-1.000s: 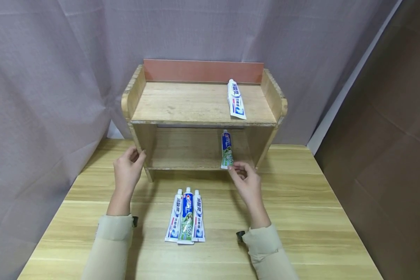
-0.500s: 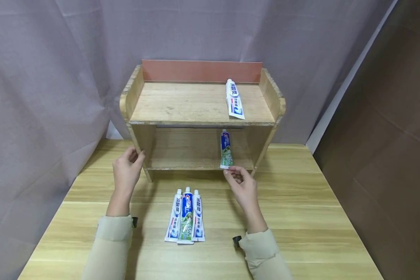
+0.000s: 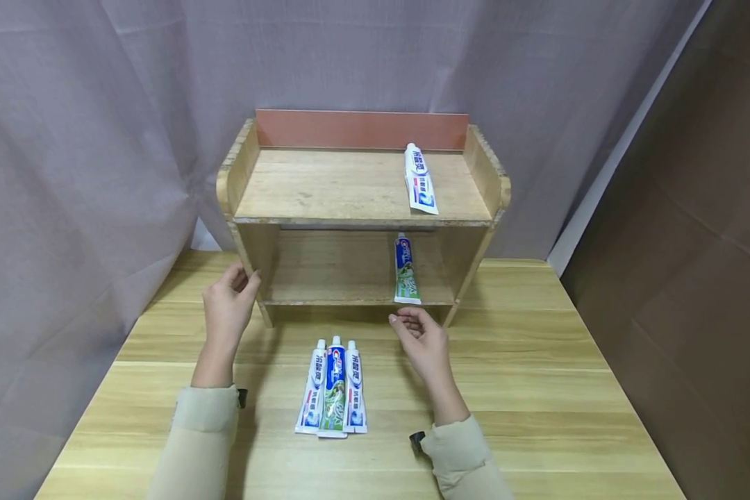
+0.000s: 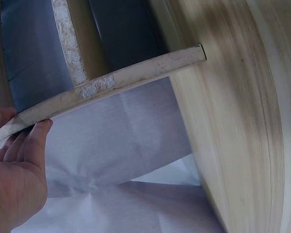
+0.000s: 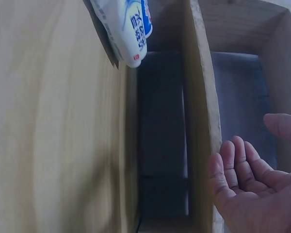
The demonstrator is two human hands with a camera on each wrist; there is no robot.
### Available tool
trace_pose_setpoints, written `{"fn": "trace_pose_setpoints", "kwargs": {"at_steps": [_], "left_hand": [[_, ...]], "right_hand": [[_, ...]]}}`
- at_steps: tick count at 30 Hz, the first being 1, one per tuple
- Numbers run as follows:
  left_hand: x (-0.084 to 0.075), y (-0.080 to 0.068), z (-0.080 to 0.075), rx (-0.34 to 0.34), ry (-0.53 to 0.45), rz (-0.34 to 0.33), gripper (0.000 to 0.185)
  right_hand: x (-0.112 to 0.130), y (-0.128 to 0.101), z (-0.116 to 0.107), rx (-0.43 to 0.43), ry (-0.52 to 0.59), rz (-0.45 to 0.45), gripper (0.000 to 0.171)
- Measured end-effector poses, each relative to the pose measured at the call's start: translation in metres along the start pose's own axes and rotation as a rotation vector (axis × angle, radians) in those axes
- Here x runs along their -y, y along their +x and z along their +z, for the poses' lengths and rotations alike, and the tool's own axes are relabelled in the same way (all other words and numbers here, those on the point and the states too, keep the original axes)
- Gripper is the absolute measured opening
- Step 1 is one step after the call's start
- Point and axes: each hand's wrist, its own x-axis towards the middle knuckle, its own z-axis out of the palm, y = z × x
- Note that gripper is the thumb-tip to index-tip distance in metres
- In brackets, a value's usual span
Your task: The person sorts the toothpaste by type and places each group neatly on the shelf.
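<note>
A small two-tier wooden shelf (image 3: 325,184) stands at the back of the table. My left hand (image 3: 228,305) pinches the front edge of its left side panel (image 4: 140,68), thumb on one face and fingers on the other. Just in front of the lower tier is my right hand (image 3: 422,344), with nothing held and its fingers loosely bent. A blue-and-green toothpaste tube (image 3: 405,271) lies on that tier, cap to the back. On the upper tier is a white toothpaste tube (image 3: 420,180). Three more tubes rest side by side on the table, a blue-green one (image 3: 334,389) between two white ones.
The wooden table (image 3: 537,375) runs under both forearms. A reddish back board (image 3: 362,130) rises behind the upper tier. Grey cloth (image 3: 100,139) hangs at the back and left, and a brown panel (image 3: 694,229) stands on the right.
My right hand has let go of the blue-and-green toothpaste tube's lower end and drawn back toward me, slightly left. The tube stays on the lower tier. My left hand keeps its place.
</note>
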Motion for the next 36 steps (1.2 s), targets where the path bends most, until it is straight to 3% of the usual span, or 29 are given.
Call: {"fn": "trace_pose_setpoints", "kwargs": {"at_steps": [18,29,36], "left_hand": [[0.000,-0.001,-0.001,0.004,0.000,0.003,0.022],[-0.001,0.003,0.001,0.002,-0.014,-0.009,0.022],[0.002,0.001,0.000,0.003,0.001,0.003,0.019]], "right_hand": [[-0.006,-0.012,0.023,0.107,-0.062,0.054,0.028],[-0.020,-0.018,0.036,0.346,-0.245,0.159,0.043],[-0.026,-0.024,0.040,0.479,-0.286,0.217,0.043]]}}
